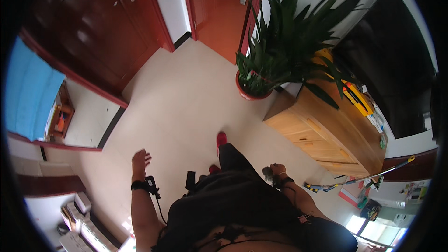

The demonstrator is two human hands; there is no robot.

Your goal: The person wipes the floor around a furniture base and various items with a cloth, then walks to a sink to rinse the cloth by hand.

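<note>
My left hand (140,162) hangs above the floor on the left, with nothing in it and its fingers loosely bent and a little apart. A black strap with a small device (151,185) and a cable sits around that wrist. On the right, my right hand (279,170) is closed beside my body, holding a small grey, fuzzy-looking thing (268,173) whose kind I cannot make out. Part of it is hidden by the fingers. Another black strap (283,182) circles the right wrist. Below, my red shoes (221,139) show on the pale floor (186,98), one foot ahead of the other.
A large potted plant (254,94) stands ahead right, next to a wooden cabinet (326,135) under a dark television (392,60). A long-handled mop (364,177) leans across the right side. Brown doors (93,28) are ahead; a blue curtain (32,91) hangs in the left doorway.
</note>
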